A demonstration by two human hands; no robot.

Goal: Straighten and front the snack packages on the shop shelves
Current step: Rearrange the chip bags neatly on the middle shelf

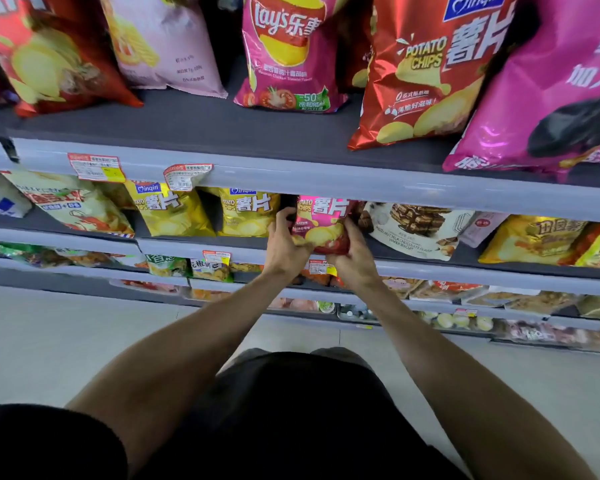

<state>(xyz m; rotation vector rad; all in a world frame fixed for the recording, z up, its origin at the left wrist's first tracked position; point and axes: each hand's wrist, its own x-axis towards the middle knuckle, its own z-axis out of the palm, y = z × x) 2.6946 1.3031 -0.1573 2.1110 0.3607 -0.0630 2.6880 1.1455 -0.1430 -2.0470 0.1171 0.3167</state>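
Second shelf from the top, mid-run. At 9 o'clock of my hands stand two yellow chip bags [174, 216] [248, 216], fronts out. A narrow dark gap [287, 201] separates the nearer yellow bag from the pink chip bag [323, 220]; that is the only free room on the left side.

Left hand [284, 245]: fingers curled into that gap round the pink bag's left edge, thumb on its lower front. Gripping.

The pink bag sits between both hands, at 12 o'clock of my wrists, base at the front lip of its shelf [194, 244]. Its top is tucked under the grey rail of the shelf above [361, 188], so there is little room upward. Long axis runs 12 to 6, roughly upright, top at 12, printed face toward me.

Right hand [355, 259]: wrapped round the bag's lower right corner, thumb up along the right edge. Gripping.

At 3 o'clock, a white wafer bag [420, 230] lies just beside my right hand, leaning back; whether it touches the pink bag I cannot tell. A yellow price tag [322, 267] hangs on the rail under my hands.
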